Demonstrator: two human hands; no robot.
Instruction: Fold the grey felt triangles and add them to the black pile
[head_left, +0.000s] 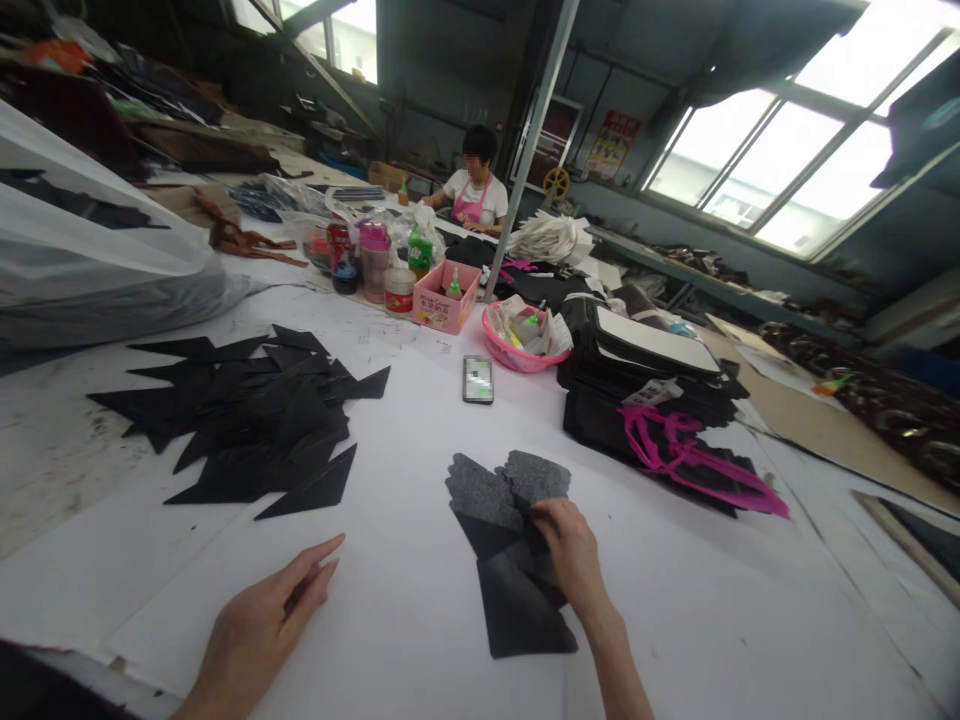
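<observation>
My right hand (571,550) is on a small group of black and dark grey cut pieces (517,605) in front of me, its fingers curled at the edge of one of them. Two of these pieces show a speckled grey face (484,490) and scalloped ends. The fingertips are partly hidden against the dark material. My left hand (274,615) hovers over or rests on the white tabletop (405,620), its fingers stretched out and nothing between them. Beyond it lies a loose heap of pointed black pieces (277,410).
A phone (478,380) lies mid-table. Behind it stand a pink basket (525,355), a pink box (446,305) and several bottles and jars. To the right is a black stack with a pink tie (660,445); a large plastic bag (112,250) is left. A co-worker (476,190) sits farther back.
</observation>
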